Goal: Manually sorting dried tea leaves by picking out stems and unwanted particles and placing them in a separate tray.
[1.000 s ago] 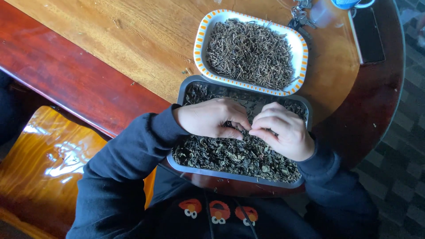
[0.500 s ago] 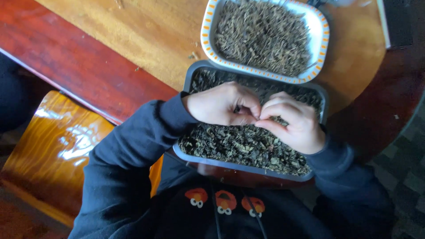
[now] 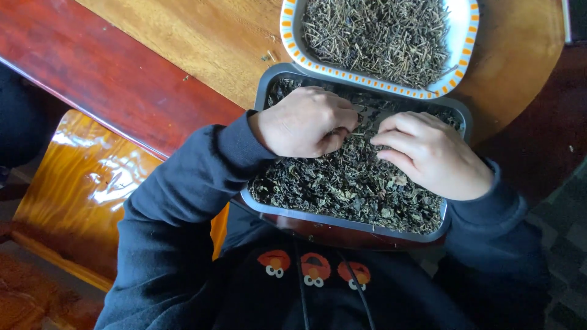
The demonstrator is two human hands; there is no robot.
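A dark grey tray (image 3: 342,221) full of dark green dried leaves (image 3: 342,186) rests at the table's near edge, against my body. My left hand (image 3: 306,122) lies on the leaves at the tray's upper left, its fingers curled and pinching bits of leaf and stem. On the right side my right hand (image 3: 431,156) rests over the leaves, fingers stretched toward the left hand with their tips on the pile. Behind it stands a white tray with an orange patterned rim (image 3: 287,27) holding thin dried stems (image 3: 379,36).
The trays sit on a round wooden table (image 3: 202,43) with a dark red-brown border (image 3: 104,79). A glossy wooden bench (image 3: 79,189) is at the lower left. Dark sleeves cover both my arms.
The view has shifted, so both trays sit higher and further right in the picture. My hands, close together before, have parted slightly; the right fingers are now stretched flat on the leaves.
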